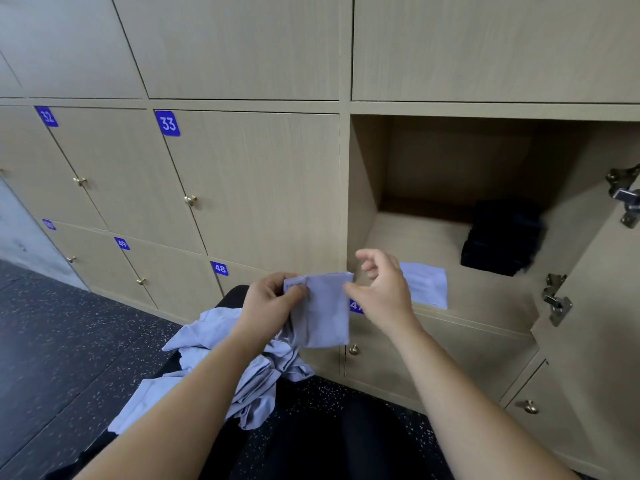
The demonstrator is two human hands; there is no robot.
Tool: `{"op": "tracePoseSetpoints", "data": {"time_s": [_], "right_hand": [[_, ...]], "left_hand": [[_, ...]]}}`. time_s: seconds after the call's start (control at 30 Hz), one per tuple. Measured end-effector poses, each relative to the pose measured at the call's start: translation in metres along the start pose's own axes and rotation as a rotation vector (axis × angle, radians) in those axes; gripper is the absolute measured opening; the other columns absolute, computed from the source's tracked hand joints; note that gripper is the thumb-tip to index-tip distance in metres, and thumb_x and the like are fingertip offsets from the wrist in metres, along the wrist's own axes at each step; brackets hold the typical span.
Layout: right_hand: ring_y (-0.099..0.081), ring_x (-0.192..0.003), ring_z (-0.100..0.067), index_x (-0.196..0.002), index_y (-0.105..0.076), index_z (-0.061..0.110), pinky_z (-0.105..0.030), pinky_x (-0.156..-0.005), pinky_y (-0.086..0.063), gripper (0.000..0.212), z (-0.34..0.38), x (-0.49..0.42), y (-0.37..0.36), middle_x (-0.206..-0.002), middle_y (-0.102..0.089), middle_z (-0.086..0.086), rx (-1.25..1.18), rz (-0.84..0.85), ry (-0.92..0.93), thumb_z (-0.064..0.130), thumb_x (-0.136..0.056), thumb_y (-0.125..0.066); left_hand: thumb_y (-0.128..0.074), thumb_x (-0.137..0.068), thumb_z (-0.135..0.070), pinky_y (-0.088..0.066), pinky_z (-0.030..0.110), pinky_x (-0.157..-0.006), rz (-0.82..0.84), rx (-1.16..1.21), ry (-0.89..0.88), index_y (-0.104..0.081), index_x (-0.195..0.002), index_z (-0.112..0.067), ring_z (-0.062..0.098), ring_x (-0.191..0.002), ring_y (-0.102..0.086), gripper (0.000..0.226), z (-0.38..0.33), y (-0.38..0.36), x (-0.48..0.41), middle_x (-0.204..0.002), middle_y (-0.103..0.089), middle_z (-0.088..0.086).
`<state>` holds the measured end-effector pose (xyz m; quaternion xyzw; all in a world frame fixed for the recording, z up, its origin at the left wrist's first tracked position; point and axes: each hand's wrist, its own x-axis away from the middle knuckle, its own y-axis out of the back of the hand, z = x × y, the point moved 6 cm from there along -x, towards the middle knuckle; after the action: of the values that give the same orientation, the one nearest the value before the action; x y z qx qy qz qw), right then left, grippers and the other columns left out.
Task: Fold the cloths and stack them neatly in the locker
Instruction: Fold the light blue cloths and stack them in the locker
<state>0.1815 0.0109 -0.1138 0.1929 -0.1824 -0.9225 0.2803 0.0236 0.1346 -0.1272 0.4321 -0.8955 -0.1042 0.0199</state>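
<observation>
Folded cloth in hand, locker off to the right.

My left hand (268, 299) pinches the pale blue cloth (325, 313) at its top left corner, and the cloth hangs folded with its long axis up and down. My right hand (382, 284) is just beside the top right corner with its fingers loosely spread, holding nothing. I can't tell if the thumb touches the edge. The open locker (367, 188) lies right of and beyond the cloth, on the right hand's side. One placed cloth (427, 284) lies flat at the shelf's front edge, near that hand, with a dark stack (502, 237) further back. The unfolded pile (221, 368) sits on my lap, under the left forearm. My guess is the right hand takes over to stack it.
</observation>
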Motion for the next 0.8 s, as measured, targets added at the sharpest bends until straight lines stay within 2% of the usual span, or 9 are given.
{"op": "tracePoseSetpoints", "data": {"time_s": [0.07, 0.13, 0.23, 0.33, 0.43, 0.53, 0.63, 0.73, 0.8], "right_hand": [[-0.046, -0.112, -0.011, -0.134, -0.042, 0.028, -0.025, -0.087, -0.04, 0.072, -0.011, -0.004, 0.005, -0.116, -0.05, 0.008, -0.157, 0.142, -0.144, 0.017, -0.073, -0.078], [-0.049, -0.112, -0.01, -0.145, -0.031, 0.024, -0.018, -0.081, -0.038, 0.082, -0.014, 0.0, -0.001, -0.119, -0.055, 0.004, -0.311, 0.359, -0.258, 0.018, -0.078, -0.078], [-0.059, -0.093, -0.004, -0.131, -0.049, 0.015, -0.013, -0.071, -0.041, 0.061, -0.017, 0.006, -0.008, -0.105, -0.065, 0.002, -0.411, 0.522, -0.297, 0.018, -0.078, -0.078], [-0.064, -0.078, -0.008, -0.107, -0.065, -0.003, -0.014, -0.066, -0.046, 0.028, -0.026, 0.003, -0.007, -0.095, -0.071, -0.006, -0.451, 0.449, -0.253, 0.012, -0.085, -0.071], [-0.064, -0.075, -0.013, -0.096, -0.066, -0.005, -0.02, -0.069, -0.048, 0.014, -0.029, 0.0, -0.002, -0.086, -0.071, -0.006, -0.464, 0.365, -0.228, 0.007, -0.088, -0.067], [-0.059, -0.074, -0.017, -0.089, -0.062, -0.007, -0.025, -0.064, -0.045, 0.018, -0.028, -0.002, 0.002, -0.081, -0.067, -0.009, -0.45, 0.287, -0.211, 0.009, -0.088, -0.067], [-0.051, -0.073, -0.018, -0.084, -0.056, -0.011, -0.03, -0.063, -0.04, 0.032, -0.029, -0.004, 0.006, -0.076, -0.058, -0.011, -0.49, 0.243, -0.209, 0.017, -0.085, -0.071], [-0.066, -0.079, -0.013, -0.094, -0.065, 0.009, -0.026, -0.069, -0.05, 0.014, -0.034, 0.003, 0.002, -0.09, -0.072, -0.002, -0.472, 0.399, -0.284, 0.015, -0.084, -0.073], [-0.068, -0.082, -0.009, -0.102, -0.066, 0.014, -0.024, -0.07, -0.054, 0.022, -0.041, 0.01, -0.004, -0.095, -0.073, 0.0, -0.399, 0.522, -0.32, 0.008, -0.082, -0.073]], "left_hand": [[-0.055, -0.094, -0.009, -0.04, 0.019, -0.05, 0.037, 0.014, 0.007, -0.069, -0.09, 0.001, 0.008, -0.054, -0.05, 0.018, -0.003, 0.0, -0.001, -0.065, -0.062, -0.001], [-0.054, -0.093, -0.011, -0.034, 0.018, -0.045, 0.053, 0.041, 0.031, -0.068, -0.09, 0.002, 0.005, -0.046, -0.044, 0.019, -0.005, -0.002, -0.002, -0.058, -0.058, -0.006], [-0.055, -0.08, -0.025, -0.037, 0.026, -0.057, 0.094, 0.096, 0.068, -0.07, -0.087, -0.004, 0.012, -0.059, -0.052, 0.026, -0.005, -0.008, -0.003, -0.069, -0.065, 0.0], [-0.054, -0.086, -0.021, -0.039, 0.029, -0.062, 0.09, 0.106, 0.098, -0.07, -0.086, -0.006, 0.02, -0.07, -0.053, 0.022, 0.001, -0.012, -0.006, -0.075, -0.066, 0.005], [-0.052, -0.094, -0.016, -0.042, 0.031, -0.066, 0.048, 0.109, 0.115, -0.071, -0.087, -0.007, 0.022, -0.074, -0.055, 0.022, 0.008, -0.015, -0.007, -0.077, -0.066, 0.005], [-0.068, -0.087, -0.035, -0.052, 0.035, -0.075, 0.13, 0.184, 0.16, -0.07, -0.102, -0.01, 0.025, -0.087, -0.07, 0.029, 0.014, -0.025, -0.005, -0.095, -0.075, 0.006], [-0.074, -0.086, -0.03, -0.056, 0.031, -0.071, 0.196, 0.123, 0.164, -0.07, -0.102, -0.009, 0.026, -0.09, -0.073, 0.026, 0.015, -0.037, 0.0, -0.095, -0.076, 0.007], [-0.068, -0.09, -0.02, -0.055, 0.024, -0.062, 0.122, 0.099, 0.139, -0.071, -0.092, -0.01, 0.019, -0.08, -0.074, 0.011, 0.014, -0.037, 0.0, -0.086, -0.077, 0.002], [-0.068, -0.09, -0.019, -0.055, 0.022, -0.06, 0.102, 0.113, 0.139, -0.071, -0.092, -0.008, 0.016, -0.076, -0.074, 0.011, 0.017, -0.037, -0.002, -0.085, -0.077, 0.002]]}}
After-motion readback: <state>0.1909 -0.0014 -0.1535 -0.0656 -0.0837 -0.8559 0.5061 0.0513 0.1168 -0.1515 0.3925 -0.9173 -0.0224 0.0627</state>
